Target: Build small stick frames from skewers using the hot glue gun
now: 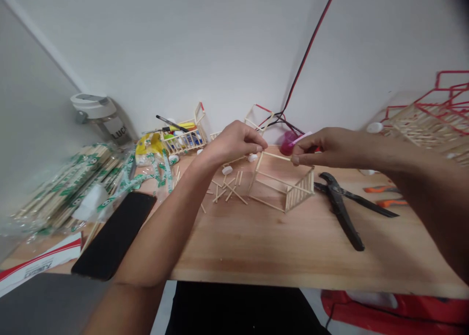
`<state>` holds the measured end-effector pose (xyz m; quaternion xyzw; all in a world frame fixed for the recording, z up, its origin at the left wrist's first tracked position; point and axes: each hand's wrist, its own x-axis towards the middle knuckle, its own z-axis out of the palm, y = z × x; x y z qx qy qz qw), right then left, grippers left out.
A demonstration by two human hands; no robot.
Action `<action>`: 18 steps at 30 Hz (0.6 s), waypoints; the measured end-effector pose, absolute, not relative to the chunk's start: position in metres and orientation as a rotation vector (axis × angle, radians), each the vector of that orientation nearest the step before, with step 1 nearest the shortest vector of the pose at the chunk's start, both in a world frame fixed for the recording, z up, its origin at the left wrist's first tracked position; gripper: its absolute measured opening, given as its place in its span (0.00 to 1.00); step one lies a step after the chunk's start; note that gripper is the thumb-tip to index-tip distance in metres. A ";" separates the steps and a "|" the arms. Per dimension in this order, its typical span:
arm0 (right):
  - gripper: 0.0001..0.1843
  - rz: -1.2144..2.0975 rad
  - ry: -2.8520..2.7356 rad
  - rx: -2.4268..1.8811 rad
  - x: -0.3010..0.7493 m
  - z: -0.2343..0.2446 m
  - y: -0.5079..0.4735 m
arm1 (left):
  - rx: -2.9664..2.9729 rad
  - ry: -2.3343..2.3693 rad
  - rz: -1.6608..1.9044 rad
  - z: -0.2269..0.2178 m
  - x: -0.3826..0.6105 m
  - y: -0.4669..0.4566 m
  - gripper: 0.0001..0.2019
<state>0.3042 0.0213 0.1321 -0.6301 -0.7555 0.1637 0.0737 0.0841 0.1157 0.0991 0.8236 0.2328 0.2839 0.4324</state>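
A small open frame of thin wooden sticks stands on the wooden table, with a slatted side at its right. My left hand is closed, its fingertips pinched at the frame's upper left corner. At the other end of the top stick, my right hand is closed with thumb and finger on it. A pale pink strip shows behind the right fingers; whether they hold it I cannot tell. Left of the frame lie several loose short sticks and a white cap-like wheel.
Black pliers and orange-handled pliers lie right. A phone, bagged sticks and a bottle are left. A stick cart with pens stands by the wall; red-trimmed stick carts sit far right.
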 end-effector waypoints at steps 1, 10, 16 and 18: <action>0.21 0.521 -2.286 -1.909 0.303 0.133 0.021 | 2.067 0.601 0.700 0.100 0.084 0.115 0.08; 0.20 0.610 -2.373 -1.922 0.308 0.131 0.025 | 2.161 0.684 0.605 0.106 0.085 0.110 0.09; 0.21 0.602 -2.353 -1.928 0.306 0.130 0.024 | 2.171 0.683 0.592 0.107 0.085 0.109 0.09; 0.22 0.610 -2.345 -1.936 0.304 0.131 0.023 | 2.175 0.674 0.599 0.107 0.084 0.108 0.09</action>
